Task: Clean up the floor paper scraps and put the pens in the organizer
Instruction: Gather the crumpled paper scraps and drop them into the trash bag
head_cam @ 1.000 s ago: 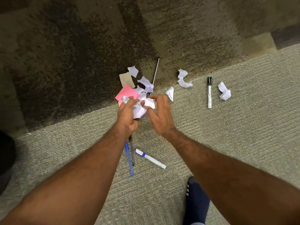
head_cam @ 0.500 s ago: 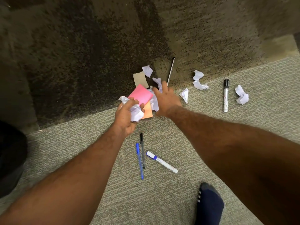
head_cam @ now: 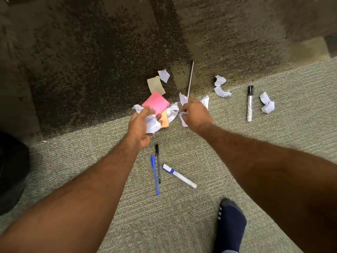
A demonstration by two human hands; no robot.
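Two hands low over the carpet: left hand [head_cam: 140, 125] cupped around a wad of crumpled paper [head_cam: 152, 123], right hand [head_cam: 196, 115] closed on a white scrap [head_cam: 182, 119]. Loose scraps [head_cam: 221, 86] scattered beyond. Nearer, side by side: blue pen [head_cam: 155, 175], black pen [head_cam: 158, 163], white marker [head_cam: 179, 176]; black-capped marker [head_cam: 249, 104] off right.

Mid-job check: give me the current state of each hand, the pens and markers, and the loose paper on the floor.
left hand: closed on crumpled white scraps
right hand: down on the floor, gripping a white scrap
blue pen: on the floor, capped
black pen: beside it, untouched
blue-capped marker: on the floor, capped
black-capped marker: on the floor, capped
thin rod: on the floor
pink note: flat, overlapping an orange note
far scraps: uncollected
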